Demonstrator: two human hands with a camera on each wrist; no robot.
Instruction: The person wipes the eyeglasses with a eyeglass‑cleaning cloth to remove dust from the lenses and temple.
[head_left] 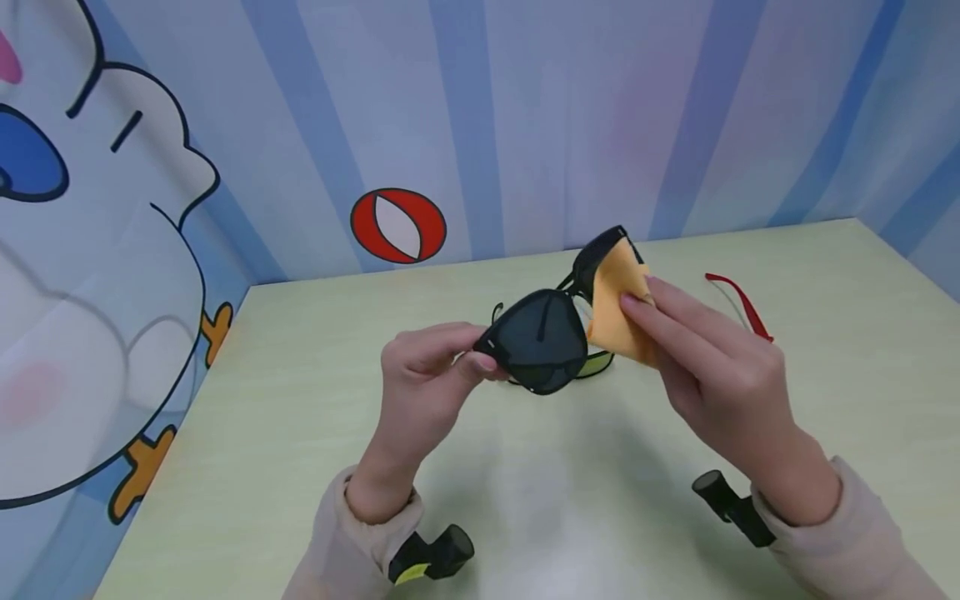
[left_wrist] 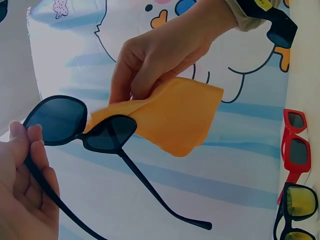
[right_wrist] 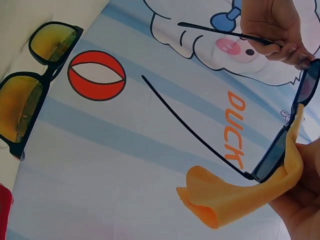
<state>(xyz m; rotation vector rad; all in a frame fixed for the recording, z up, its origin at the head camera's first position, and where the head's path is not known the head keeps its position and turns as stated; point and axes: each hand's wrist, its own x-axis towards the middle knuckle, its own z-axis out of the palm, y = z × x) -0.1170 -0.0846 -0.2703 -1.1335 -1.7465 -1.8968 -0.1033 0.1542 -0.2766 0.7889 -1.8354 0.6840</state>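
Black sunglasses (head_left: 542, 342) with dark lenses are held up above the table in the head view. My left hand (head_left: 423, 387) pinches them between thumb and fingers at the outer corner of one lens. In my right hand (head_left: 723, 375) is an orange cleaning cloth (head_left: 621, 304), held against the other lens and covering part of it. The right wrist view shows the cloth (right_wrist: 240, 200) folded along the lens, its loose end hanging out, and both temples of the sunglasses (right_wrist: 272, 155) unfolded. From the left wrist, the fingers of the right hand (left_wrist: 150, 65) grip the cloth's upper edge.
Sunglasses with yellow lenses (left_wrist: 301, 201) lie on the table (head_left: 337, 350) behind the held pair, partly hidden in the head view. Beside them are red-framed sunglasses (left_wrist: 300, 150). A printed backdrop (head_left: 525, 125) stands behind the table.
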